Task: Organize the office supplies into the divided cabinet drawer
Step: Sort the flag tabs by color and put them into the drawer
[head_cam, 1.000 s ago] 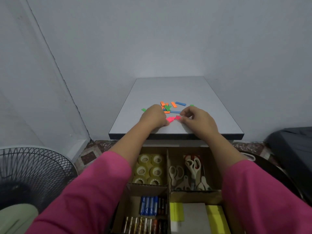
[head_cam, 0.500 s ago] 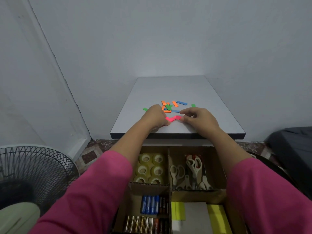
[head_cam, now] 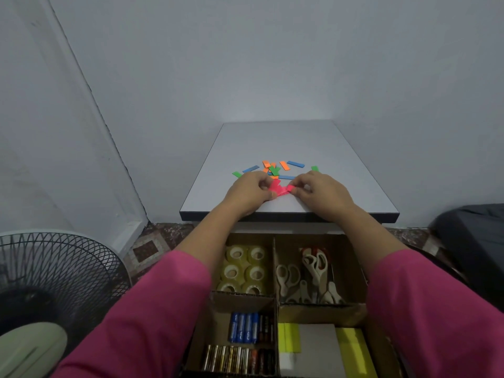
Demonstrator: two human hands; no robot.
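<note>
**Pink strips gathered on counter; drawer compartments logged**

I see both hands on the near part of the counter (head_cam: 341,148). The left hand (head_cam: 249,190) and right hand (head_cam: 321,195) have curled fingers pinching a small bunch of pink strips (head_cam: 278,188) between them, the strips lying on the surface. Just behind sit loose orange, green and blue strips (head_cam: 275,169).

Below the counter edge the divided drawer (head_cam: 274,257) stands open. Far-left compartment: clear tape rolls (head_cam: 245,268), six visible. Far-right: scissors (head_cam: 308,274) with white handles, piled. Near-left: batteries (head_cam: 245,342), blue ones in one row and gold ones in a nearer row. Near-right: yellow and white pads (head_cam: 319,347).
</note>
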